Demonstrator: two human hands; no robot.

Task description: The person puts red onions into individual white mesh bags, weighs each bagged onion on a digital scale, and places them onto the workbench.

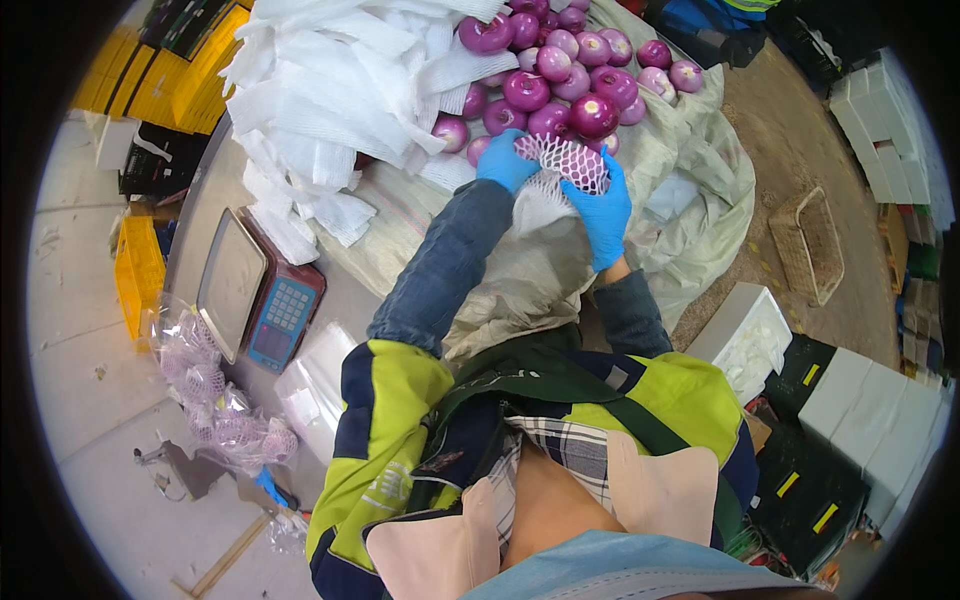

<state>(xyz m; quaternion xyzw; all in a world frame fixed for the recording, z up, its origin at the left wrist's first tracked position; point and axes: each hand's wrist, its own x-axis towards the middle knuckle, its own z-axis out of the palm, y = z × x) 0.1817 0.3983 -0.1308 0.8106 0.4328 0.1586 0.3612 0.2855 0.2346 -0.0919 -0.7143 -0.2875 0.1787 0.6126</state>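
Between my two blue-gloved hands is a white foam net sleeve [568,159], stretched so that a purple onion shows through its mesh. My left hand [508,162] grips the left end of the net. On the other side, my right hand [604,215] curls around the net's right end, thumb and fingers on it. Just beyond my hands lies a pile of peeled purple onions [552,118]. To its left spreads a large heap of flattened white foam net sleeves [337,94]. A pale woven sack [517,281] lies under the onions and below my hands.
At left on the metal table sits a weighing scale [281,322], beside clear plastic bags [315,386]. Bagged netted onions [214,397] lie at the table's left edge. On the floor at right are a wicker-like basket [808,247] and a white foam box [712,319]. Yellow crates [139,274] stand left.
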